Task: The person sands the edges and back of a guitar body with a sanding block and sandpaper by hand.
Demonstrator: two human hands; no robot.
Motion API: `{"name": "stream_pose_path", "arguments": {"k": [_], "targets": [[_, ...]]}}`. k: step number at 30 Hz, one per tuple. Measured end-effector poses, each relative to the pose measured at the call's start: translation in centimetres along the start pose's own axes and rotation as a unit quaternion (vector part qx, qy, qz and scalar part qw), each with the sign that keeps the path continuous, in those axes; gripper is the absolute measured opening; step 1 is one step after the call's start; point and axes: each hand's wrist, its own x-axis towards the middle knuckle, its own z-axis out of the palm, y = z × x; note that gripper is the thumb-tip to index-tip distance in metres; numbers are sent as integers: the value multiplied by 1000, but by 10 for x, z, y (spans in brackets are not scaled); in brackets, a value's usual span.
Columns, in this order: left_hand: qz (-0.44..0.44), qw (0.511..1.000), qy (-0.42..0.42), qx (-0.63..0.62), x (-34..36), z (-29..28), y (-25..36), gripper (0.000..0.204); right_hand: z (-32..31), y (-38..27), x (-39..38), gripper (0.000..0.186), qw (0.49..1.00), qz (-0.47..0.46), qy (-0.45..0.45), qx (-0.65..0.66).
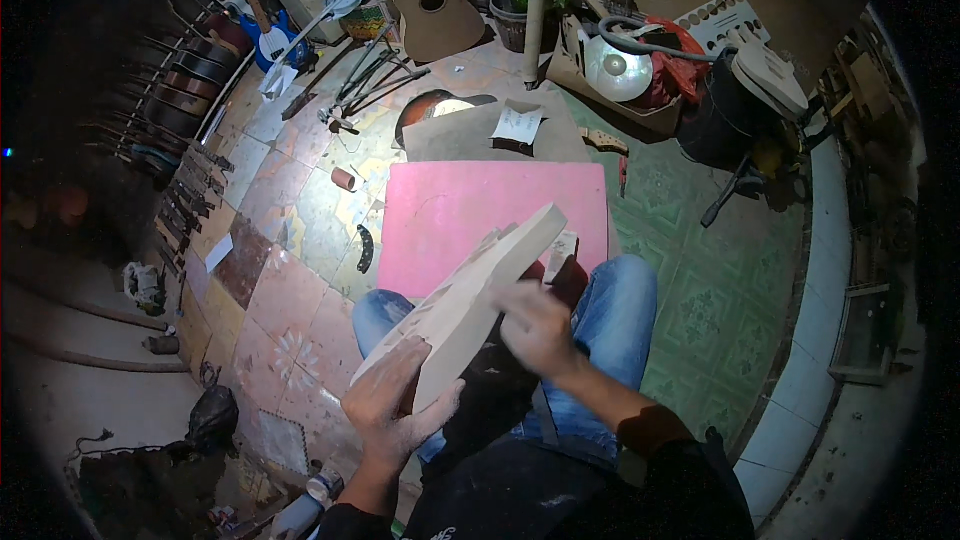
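A pale unfinished wooden guitar body (pixel 480 285) rests tilted on edge over my lap, its upper end toward the pink board (pixel 450 205). My left hand (pixel 392 408) grips its lower end from below. My right hand (pixel 535 328) is blurred and lies against the body's right edge, seemingly holding something small that I cannot make out. My knees in blue jeans (pixel 620 305) sit under the wood.
A pink board lies on the tiled floor ahead, with a brown board (pixel 455 135) beyond it. An unfinished acoustic guitar (pixel 432 10), a blue guitar (pixel 272 40), clamps (pixel 365 80) and a row of guitar necks (pixel 185 195) stand at left and back. A box with a white lamp (pixel 617 68) is at right.
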Motion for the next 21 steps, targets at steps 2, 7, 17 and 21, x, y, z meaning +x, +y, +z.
{"name": "stream_pose_path", "arguments": {"k": [2, 7, 17, 21], "targets": [[-9, 1000, 2, -9, -3, -5, 0, 48, -3, -38, 3, 44, 997, -19, 1, 71], [-11, 1000, -13, -2, 0, -1, 4, 46, -5, 24, 2, 44, 1000, 14, 16, -13], [-6, 1000, 7, -15, 1, -2, -2, 46, 0, -14, 2, 40, 993, 99, -21, 53], [-9, 1000, -4, -22, 1, -3, -1, 50, 3, 26, -11, 41, 1000, 23, 3, -9]]}}
